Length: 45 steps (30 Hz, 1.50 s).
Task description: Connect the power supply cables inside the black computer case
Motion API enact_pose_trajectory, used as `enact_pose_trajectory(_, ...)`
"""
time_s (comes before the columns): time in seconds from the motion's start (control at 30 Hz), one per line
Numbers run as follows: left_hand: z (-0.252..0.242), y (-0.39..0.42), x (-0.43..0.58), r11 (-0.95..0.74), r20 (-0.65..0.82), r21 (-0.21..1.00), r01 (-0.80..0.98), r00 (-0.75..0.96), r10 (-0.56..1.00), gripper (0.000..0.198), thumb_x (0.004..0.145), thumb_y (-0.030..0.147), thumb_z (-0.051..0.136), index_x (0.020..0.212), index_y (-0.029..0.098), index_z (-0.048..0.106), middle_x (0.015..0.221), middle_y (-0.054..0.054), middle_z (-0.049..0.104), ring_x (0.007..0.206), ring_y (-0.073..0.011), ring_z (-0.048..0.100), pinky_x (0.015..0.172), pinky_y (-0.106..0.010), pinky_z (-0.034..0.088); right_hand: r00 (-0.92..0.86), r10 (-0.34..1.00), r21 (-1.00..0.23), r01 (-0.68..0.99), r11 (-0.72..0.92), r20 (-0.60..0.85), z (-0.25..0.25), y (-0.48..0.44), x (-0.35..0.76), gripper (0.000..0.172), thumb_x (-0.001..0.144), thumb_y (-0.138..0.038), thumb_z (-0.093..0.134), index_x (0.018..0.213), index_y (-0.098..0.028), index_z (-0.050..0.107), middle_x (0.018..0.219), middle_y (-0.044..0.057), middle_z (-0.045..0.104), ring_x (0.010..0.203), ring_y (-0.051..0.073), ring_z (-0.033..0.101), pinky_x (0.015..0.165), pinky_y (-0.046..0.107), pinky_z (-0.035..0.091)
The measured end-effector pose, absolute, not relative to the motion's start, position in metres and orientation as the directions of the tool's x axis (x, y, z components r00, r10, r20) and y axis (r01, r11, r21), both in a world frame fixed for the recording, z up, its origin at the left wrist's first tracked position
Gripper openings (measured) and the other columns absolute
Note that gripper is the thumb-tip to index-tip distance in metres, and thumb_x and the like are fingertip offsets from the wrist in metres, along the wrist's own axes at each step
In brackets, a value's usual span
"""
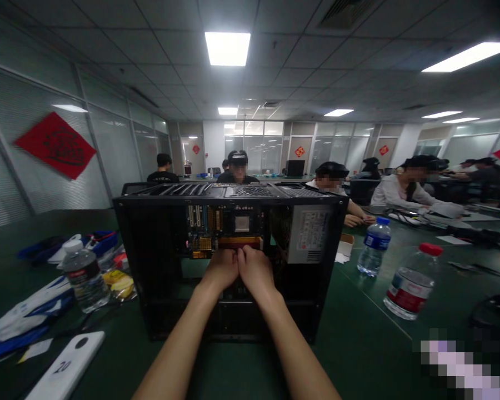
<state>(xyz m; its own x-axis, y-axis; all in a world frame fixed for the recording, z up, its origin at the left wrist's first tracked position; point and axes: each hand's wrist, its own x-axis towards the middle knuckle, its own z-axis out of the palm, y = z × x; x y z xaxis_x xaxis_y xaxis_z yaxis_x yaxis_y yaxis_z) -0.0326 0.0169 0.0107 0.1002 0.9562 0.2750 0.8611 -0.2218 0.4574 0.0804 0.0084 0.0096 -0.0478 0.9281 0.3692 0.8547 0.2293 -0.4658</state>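
Note:
A black computer case (127,255) stands on the green table right in front of me, its side uncovered. Inside it, the motherboard (227,214) shows white and orange slots and a square socket. Both arms reach into the case. My left hand (221,268) and my right hand (255,266) meet side by side at the lower edge of the motherboard, just below the orange-and-red memory slots (241,243). Their fingers are curled and closed, and whatever is between them is hidden by the hands. The silver power supply (310,233) sits at the case's right.
Water bottles stand left (85,278) and right, one with a blue cap (374,247), one with a red cap (414,283). At left lie gloves (33,316), a yellow packet (120,284) and a white slab marked 20 (66,364). Several people sit beyond the case.

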Motion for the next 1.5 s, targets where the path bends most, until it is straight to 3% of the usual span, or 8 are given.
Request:
enact_pose_trajectory(0.27, 0.013, 0.006, -0.034, -0.325, 0.319, 0.51, 0.797, 0.176, 0.931, 0.03, 0.086, 0.025, 0.048, 0.073, 0.012, 0.071, 0.075, -0.009, 0.074, 0.071, -0.0192, 0.065, 0.058, -0.025, 0.035, -0.064, 0.9, -0.48, 0.828, 0.289, 0.431, 0.01, 0.009, 0.079, 0.036, 0.101, -0.029, 0.035, 0.082, -0.02, 0.063, 0.084, 0.008, 0.073, 0.077, 0.02, 0.068, 0.06, 0.028, 0.032)
enact_pose_trajectory(0.43, 0.013, -0.007, -0.035, -0.231, 0.308, 0.33, 0.915, 0.127, 0.943, 0.034, 0.092, 0.027, 0.041, 0.093, 0.017, 0.073, 0.097, -0.013, 0.075, 0.089, -0.0247, 0.069, 0.073, -0.03, 0.045, -0.129, 0.908, -0.431, 0.848, 0.31, 0.399, 0.01, 0.006, 0.076, 0.035, 0.1, -0.029, 0.038, 0.083, -0.019, 0.067, 0.088, 0.01, 0.074, 0.078, 0.022, 0.069, 0.06, 0.028, 0.035)
enact_pose_trajectory(0.57, 0.016, -0.013, -0.031, -0.1, 0.286, 0.183, 0.978, 0.044, 0.957, 0.039, 0.096, 0.029, 0.035, 0.1, 0.016, 0.072, 0.096, -0.017, 0.073, 0.089, -0.0283, 0.07, 0.074, -0.035, 0.048, -0.134, 0.916, -0.427, 0.852, 0.302, 0.379, 0.011, 0.004, 0.075, 0.031, 0.099, -0.029, 0.039, 0.089, -0.018, 0.066, 0.089, 0.012, 0.073, 0.081, 0.024, 0.07, 0.062, 0.028, 0.036)
enact_pose_trajectory(0.8, 0.043, -0.024, -0.045, -0.103, 0.277, 0.149, 0.983, 0.058, 0.959, 0.036, 0.093, 0.032, 0.038, 0.093, 0.017, 0.071, 0.093, -0.015, 0.073, 0.089, -0.028, 0.069, 0.073, -0.034, 0.049, -0.198, 0.914, -0.528, 0.764, 0.37, 0.354, 0.017, 0.005, 0.083, 0.02, 0.094, -0.022, 0.044, 0.106, -0.015, 0.058, 0.089, 0.011, 0.072, 0.082, 0.023, 0.069, 0.064, 0.027, 0.037)
enact_pose_trajectory(0.87, 0.055, -0.033, -0.054, -0.176, 0.262, 0.184, 0.967, 0.125, 0.957, 0.036, 0.092, 0.033, 0.04, 0.09, 0.017, 0.072, 0.092, -0.014, 0.073, 0.088, -0.0265, 0.068, 0.073, -0.033, 0.048, -0.37, 0.89, -0.511, 0.729, 0.456, 0.266, 0.013, 0.005, 0.087, 0.023, 0.094, -0.019, 0.041, 0.103, -0.014, 0.062, 0.096, 0.014, 0.072, 0.091, 0.023, 0.069, 0.069, 0.027, 0.039)
enact_pose_trajectory(0.97, 0.072, -0.053, -0.067, -0.31, 0.184, 0.292, 0.905, 0.265, 0.947, 0.034, 0.091, 0.032, 0.041, 0.09, 0.019, 0.072, 0.096, -0.01, 0.073, 0.087, -0.0223, 0.067, 0.076, -0.03, 0.047, -0.546, 0.833, -0.453, 0.767, 0.455, -0.088, 0.003, 0.008, 0.09, 0.029, 0.091, -0.019, 0.044, 0.101, -0.011, 0.069, 0.108, 0.02, 0.071, 0.101, 0.028, 0.068, 0.073, 0.029, 0.044)
enact_pose_trajectory(1.17, 0.089, -0.087, -0.079, -0.231, -0.055, 0.397, 0.888, 0.275, 0.96, 0.038, 0.086, 0.05, 0.05, 0.095, 0.021, 0.074, 0.092, -0.008, 0.073, 0.081, -0.0234, 0.066, 0.068, -0.029, 0.046, -0.471, 0.751, -0.35, 0.875, 0.334, -0.462, -0.006, 0.014, 0.089, 0.034, 0.087, -0.04, 0.053, 0.1, -0.018, 0.076, 0.109, 0.013, 0.073, 0.097, 0.028, 0.07, 0.072, 0.03, 0.051)
enact_pose_trajectory(1.5, 0.097, -0.091, -0.073, -0.237, -0.047, 0.434, 0.869, 0.285, 0.957, 0.042, 0.085, 0.054, 0.051, 0.105, 0.024, 0.073, 0.1, -0.006, 0.073, 0.089, -0.0243, 0.067, 0.078, -0.031, 0.049, -0.6, 0.694, -0.513, 0.772, 0.374, -0.397, 0.005, 0.011, 0.091, 0.039, 0.089, -0.043, 0.049, 0.093, -0.016, 0.076, 0.095, 0.009, 0.075, 0.084, 0.025, 0.07, 0.073, 0.034, 0.052)
